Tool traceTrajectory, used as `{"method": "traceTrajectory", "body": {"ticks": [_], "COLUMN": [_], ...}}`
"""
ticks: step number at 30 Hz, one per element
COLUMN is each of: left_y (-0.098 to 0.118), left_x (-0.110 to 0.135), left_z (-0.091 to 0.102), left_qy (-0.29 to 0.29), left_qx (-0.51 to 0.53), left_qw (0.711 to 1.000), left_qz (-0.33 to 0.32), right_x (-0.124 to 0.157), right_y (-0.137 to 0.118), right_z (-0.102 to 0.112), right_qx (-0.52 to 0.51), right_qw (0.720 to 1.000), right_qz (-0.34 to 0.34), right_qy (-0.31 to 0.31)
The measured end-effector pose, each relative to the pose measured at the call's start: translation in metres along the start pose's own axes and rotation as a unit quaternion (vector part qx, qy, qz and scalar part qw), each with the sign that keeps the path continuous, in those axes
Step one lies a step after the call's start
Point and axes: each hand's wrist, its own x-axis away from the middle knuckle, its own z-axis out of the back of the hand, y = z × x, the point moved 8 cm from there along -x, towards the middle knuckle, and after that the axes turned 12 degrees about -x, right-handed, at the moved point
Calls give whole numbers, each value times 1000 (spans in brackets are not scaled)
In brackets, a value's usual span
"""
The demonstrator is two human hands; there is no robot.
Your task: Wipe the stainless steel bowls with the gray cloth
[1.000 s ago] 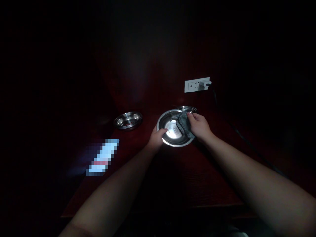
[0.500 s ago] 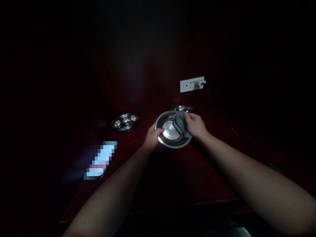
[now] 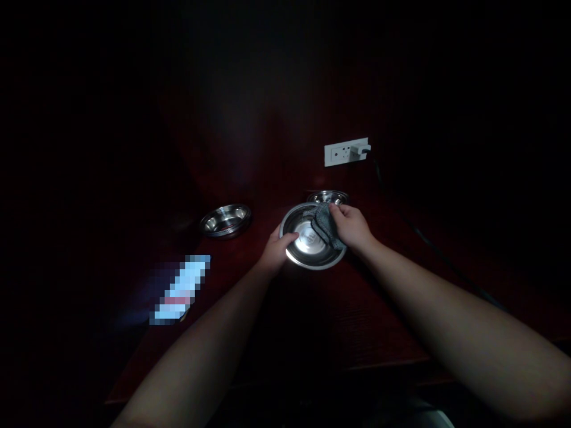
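Observation:
A shiny metal bowl (image 3: 307, 252) is held up in front of me, tilted so that its inside faces me. My left hand (image 3: 277, 248) grips its left side, thumb over the rim and fingers hidden behind. In my right hand (image 3: 351, 227) is a grey-green cloth (image 3: 325, 224), pressed over the bowl's upper right rim and inner wall. Behind the bowl sits another metal dish (image 3: 328, 196), partly covered from view. To the left on the dark red table, a stack of metal bowls (image 3: 226, 221) catches the light.
A lit, pixelated screen-like object (image 3: 181, 291) lies near the table's left side. On the back wall is a white socket panel (image 3: 343, 153) with a plug in it. A dark cable (image 3: 423, 236) runs from there down to the right. Surroundings are very dark.
Almost nothing differs. The bowl and both hands have shifted by a tiny amount, with the cloth still against the bowl's inside.

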Motion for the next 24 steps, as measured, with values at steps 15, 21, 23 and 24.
{"method": "traceTrajectory", "body": {"ticks": [15,21,23,24], "left_y": [-11,-11,-12,-12], "left_x": [7,9,8,8], "left_z": [-4,-5,-5,-5], "left_qy": [36,46,48,51], "left_qx": [61,64,69,70], "left_qw": [996,995,995,994], "left_qz": [58,63,60,59], "right_x": [0,0,0,0], "right_y": [5,7,9,9], "right_z": [-4,-7,-8,-8], "right_qx": [-13,-19,-18,-18], "right_qw": [1000,999,999,999], "right_qz": [-3,-7,-10,-12], "right_qy": [-15,-27,-31,-33]}}
